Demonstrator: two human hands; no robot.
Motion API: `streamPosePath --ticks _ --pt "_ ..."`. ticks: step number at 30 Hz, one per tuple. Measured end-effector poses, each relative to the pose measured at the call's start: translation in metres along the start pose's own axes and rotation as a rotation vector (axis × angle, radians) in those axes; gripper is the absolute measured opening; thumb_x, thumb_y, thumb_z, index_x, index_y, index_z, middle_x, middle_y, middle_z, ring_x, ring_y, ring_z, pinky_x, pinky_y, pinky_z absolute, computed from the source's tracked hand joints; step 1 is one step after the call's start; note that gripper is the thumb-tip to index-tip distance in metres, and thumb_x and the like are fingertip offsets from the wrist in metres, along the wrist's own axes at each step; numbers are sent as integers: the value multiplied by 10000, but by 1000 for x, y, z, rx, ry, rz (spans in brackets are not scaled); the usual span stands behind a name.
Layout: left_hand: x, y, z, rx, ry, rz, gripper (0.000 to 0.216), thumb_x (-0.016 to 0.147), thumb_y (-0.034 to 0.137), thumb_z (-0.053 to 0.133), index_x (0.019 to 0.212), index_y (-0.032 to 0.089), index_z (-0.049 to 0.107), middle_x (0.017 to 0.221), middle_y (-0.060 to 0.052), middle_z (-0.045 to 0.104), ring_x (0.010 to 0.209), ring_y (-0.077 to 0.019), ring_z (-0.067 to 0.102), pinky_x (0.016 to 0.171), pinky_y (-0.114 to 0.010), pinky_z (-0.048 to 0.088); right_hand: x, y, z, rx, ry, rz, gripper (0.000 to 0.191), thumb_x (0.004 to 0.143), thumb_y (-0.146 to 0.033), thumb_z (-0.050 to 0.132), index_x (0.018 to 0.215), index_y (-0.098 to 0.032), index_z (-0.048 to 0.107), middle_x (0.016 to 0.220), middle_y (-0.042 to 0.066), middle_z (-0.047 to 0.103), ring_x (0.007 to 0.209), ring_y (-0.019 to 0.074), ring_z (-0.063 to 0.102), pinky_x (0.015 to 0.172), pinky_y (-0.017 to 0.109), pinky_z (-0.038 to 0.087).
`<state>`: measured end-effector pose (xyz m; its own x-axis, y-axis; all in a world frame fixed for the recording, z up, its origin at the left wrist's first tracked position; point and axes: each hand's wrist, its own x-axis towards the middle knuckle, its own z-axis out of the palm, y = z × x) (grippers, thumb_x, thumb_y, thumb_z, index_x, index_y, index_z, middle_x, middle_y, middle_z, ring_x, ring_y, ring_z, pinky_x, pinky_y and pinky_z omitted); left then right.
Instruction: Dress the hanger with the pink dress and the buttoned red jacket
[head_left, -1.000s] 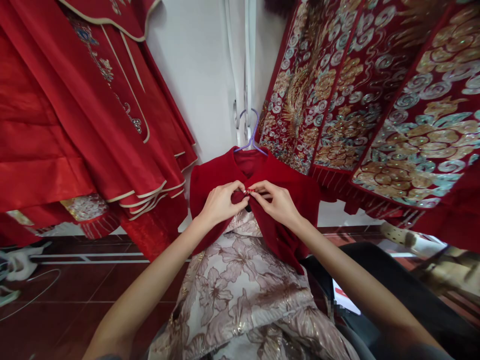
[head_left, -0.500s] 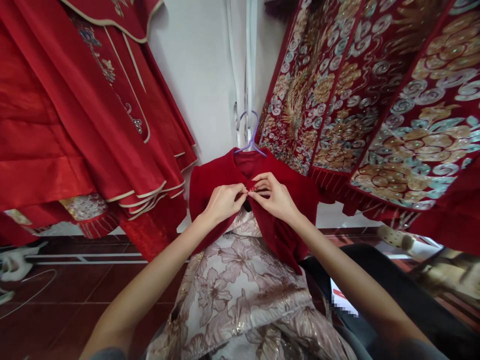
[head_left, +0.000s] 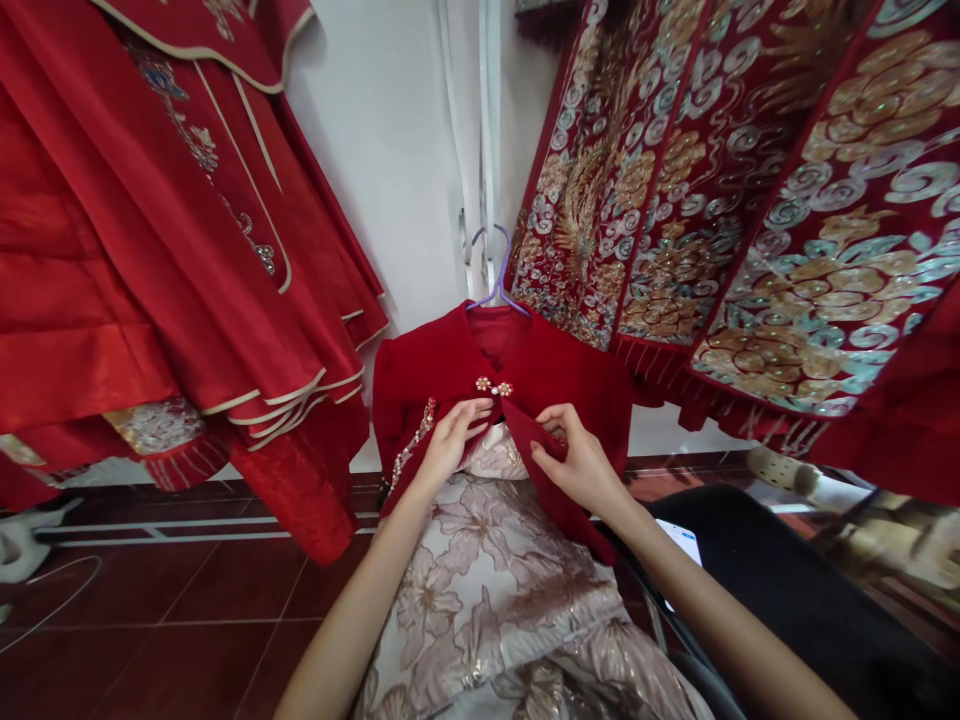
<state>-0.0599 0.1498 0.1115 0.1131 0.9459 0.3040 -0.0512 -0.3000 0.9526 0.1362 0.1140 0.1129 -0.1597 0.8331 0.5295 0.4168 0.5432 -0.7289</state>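
While the jacket (head_left: 442, 365) hangs on its hanger (head_left: 491, 272) against the wall (head_left: 390, 150), I see both hands at its front opening, just below the clasp (head_left: 493, 386). The clasp's two halves meet at the neck. The left hand (head_left: 454, 435) has its fingers bent onto the front edge on that side, gripping the cloth beside a bead trim (head_left: 411, 447). The right hand (head_left: 579, 462) pinches the other front flap between thumb and fingers, and the flap slants away to the right. Under the jacket, between my two forearms, a pale floral skirt (head_left: 480, 580) spreads down toward me. Plain red robes (head_left: 150, 250) hang on the left, well apart from the hands. Panels (head_left: 750, 200) thick with gold and silver swirls hang on the right, their lower edge just beside the jacket's shoulder. Dark red floor (head_left: 165, 620) shows below the robes.
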Motion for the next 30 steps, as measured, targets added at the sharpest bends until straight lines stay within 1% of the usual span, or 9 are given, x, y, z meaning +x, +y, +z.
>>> streamPosePath --ticks 4,8,11,13,15,20,25,27,30 --pt "4 -8 9 15 18 16 376 926 420 403 1162 209 606 1307 -77 588 1224 -205 534 1027 -369 432 -2 -25 12 153 -156 -83 185 807 -185 545 978 -237 497 951 37 605 843 170 608 732 301 518" --pt "-4 -12 8 186 137 91 315 922 372 402 1074 218 632 1156 -58 661 1101 -193 599 947 -339 473 13 -27 47 315 -265 -155 252 796 -190 575 1032 -240 505 964 28 589 864 151 597 724 277 529" --pt "-17 -14 -6 434 400 204 216 878 361 494 949 202 621 963 -61 654 876 -179 619 800 -322 504 26 -13 67 403 -209 -103 302 748 -241 662 1003 -235 501 934 14 580 862 143 595 715 261 529" --pt "-22 -18 -20 610 620 277 188 819 346 586 942 203 591 964 -61 604 851 -176 583 773 -322 492 31 -4 73 435 -182 -63 325 732 -275 693 991 -231 502 925 11 578 856 140 597 696 250 529" --pt "-22 -22 -34 669 717 299 250 778 323 632 979 202 546 1000 -66 573 876 -174 569 775 -321 485 32 0 73 433 -204 -68 332 730 -271 701 1002 -228 516 917 8 577 853 138 596 704 251 532" --pt "-13 -31 -53 491 496 232 248 768 309 630 946 204 494 925 -33 601 816 -135 600 737 -271 497 29 -5 66 365 -332 -178 328 745 -139 613 1058 -228 563 949 8 578 854 125 590 778 275 535" --pt "-12 -29 -50 366 430 228 231 752 323 633 923 189 556 972 -57 641 870 -142 619 822 -297 508 30 -3 66 326 -389 -219 372 748 -97 578 1085 -245 624 997 20 567 853 121 599 811 284 535" --pt "-14 -27 -49 331 414 218 245 741 318 648 934 179 589 977 -66 659 879 -146 628 836 -303 511 35 -1 72 308 -299 -185 340 775 -118 571 1083 -246 642 969 25 576 839 127 606 783 280 539" --pt "-15 -24 -48 298 409 200 263 743 318 658 960 172 629 987 -74 686 895 -153 647 863 -318 516 46 0 86 200 -68 -132 299 817 -150 551 1085 -240 649 957 38 609 848 151 608 798 307 529"
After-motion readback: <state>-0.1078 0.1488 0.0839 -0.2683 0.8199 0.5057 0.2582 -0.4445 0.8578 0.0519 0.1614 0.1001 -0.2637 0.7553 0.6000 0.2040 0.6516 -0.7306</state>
